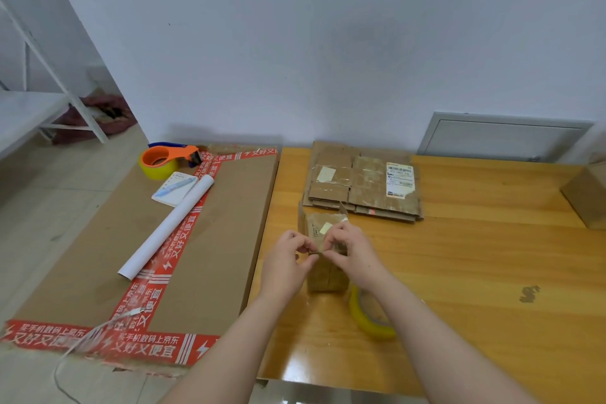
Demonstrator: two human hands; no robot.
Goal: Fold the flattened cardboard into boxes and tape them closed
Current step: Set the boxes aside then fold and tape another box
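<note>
A: Where are the hands?
B: The left hand (288,261) and the right hand (352,251) meet over the small box (326,277), near the left edge of the table (475,256). Fingers of both pinch its top edge.
A: And the tape?
B: A yellow tape roll (362,318) lies just beside the box, toward the front edge, partly under the right forearm.
A: What is behind?
B: A stack of flattened cardboard (364,184) lies near the back edge. Left of the table, an orange tape dispenser (167,157) sits on a large flat carton (229,223).

Single head view; looks forward-down, close over table (459,239), wall behind
</note>
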